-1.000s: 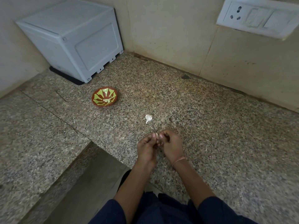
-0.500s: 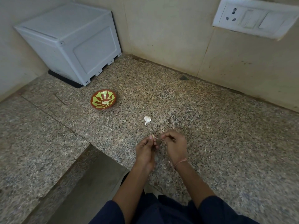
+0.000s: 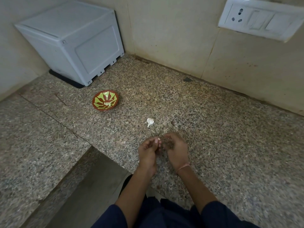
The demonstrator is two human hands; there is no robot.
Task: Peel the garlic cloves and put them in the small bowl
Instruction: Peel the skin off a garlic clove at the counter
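My left hand pinches a small pale garlic clove at its fingertips, low over the granite counter. My right hand is close beside it with curled fingers; its fingertips are blurred and I cannot tell what they hold. A white piece of garlic with a stalk lies on the counter just beyond both hands. The small red bowl with a green pattern sits further back on the left and holds a few pale peeled cloves.
A grey plastic box stands in the back left corner. A tiled wall runs behind, with a white socket plate at the upper right. The counter drops off at a step at the lower left.
My hands drew slightly apart half a second ago and are now close again, with the right fingers in motion. The bowl and the loose garlic piece have not moved on the counter.
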